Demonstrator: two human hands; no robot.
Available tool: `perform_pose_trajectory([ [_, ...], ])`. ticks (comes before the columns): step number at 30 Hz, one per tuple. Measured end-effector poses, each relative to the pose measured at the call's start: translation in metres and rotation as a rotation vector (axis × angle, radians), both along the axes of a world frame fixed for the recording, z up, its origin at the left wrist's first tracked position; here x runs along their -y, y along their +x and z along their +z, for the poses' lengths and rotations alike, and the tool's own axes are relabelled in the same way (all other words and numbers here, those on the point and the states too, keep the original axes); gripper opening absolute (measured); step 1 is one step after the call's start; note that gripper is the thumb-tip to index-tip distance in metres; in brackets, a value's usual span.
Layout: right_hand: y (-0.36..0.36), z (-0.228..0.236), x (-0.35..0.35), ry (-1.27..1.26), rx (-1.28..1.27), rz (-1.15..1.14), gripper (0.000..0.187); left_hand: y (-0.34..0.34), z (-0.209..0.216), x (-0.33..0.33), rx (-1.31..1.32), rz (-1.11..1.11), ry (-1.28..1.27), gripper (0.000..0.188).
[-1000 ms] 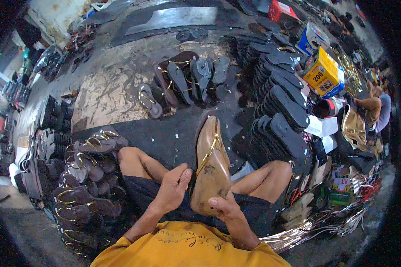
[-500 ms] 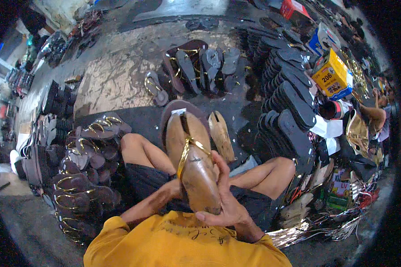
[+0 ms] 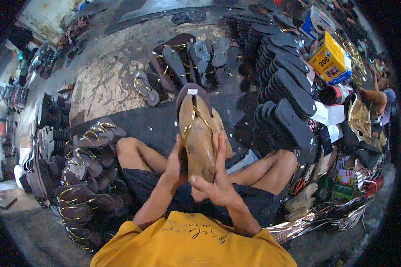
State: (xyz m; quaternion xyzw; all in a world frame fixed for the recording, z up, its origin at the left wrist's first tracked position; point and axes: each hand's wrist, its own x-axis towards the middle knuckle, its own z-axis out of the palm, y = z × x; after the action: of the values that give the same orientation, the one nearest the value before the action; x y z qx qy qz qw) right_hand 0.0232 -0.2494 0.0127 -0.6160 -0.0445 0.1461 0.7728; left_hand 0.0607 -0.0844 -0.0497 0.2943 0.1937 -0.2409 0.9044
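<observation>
Both hands clasp a wooden shoe last [image 3: 199,142] with a brown sandal [image 3: 192,95] on it — left hand [image 3: 177,161] gripping beside, right hand [image 3: 214,178] wrapped beneath — seemingly fitting the gold strap [image 3: 192,122]; next, it likely wants tugging snug.

Single head-worn fisheye view, looking steeply down, close over the lap, floor bending toward the rim

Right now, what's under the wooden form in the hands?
A dark brown sole shows past the tip of the wooden form, with a gold strap across the form. Both hands cover the heel end, so the sole's rear is hidden.
</observation>
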Motion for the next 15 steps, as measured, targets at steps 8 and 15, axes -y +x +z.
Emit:
perform_pose_trajectory([
  [8, 0.106, -0.094, 0.105, -0.700, 0.177, -0.207, 0.084, 0.016, 0.001, -0.013, 0.055, -0.008, -0.372, 0.080],
  [15, 0.125, 0.026, 0.061, -0.820, 1.042, -0.247, 0.077, -0.013, -0.002, -0.001, 0.070, -0.388, -0.482, 0.091],
])
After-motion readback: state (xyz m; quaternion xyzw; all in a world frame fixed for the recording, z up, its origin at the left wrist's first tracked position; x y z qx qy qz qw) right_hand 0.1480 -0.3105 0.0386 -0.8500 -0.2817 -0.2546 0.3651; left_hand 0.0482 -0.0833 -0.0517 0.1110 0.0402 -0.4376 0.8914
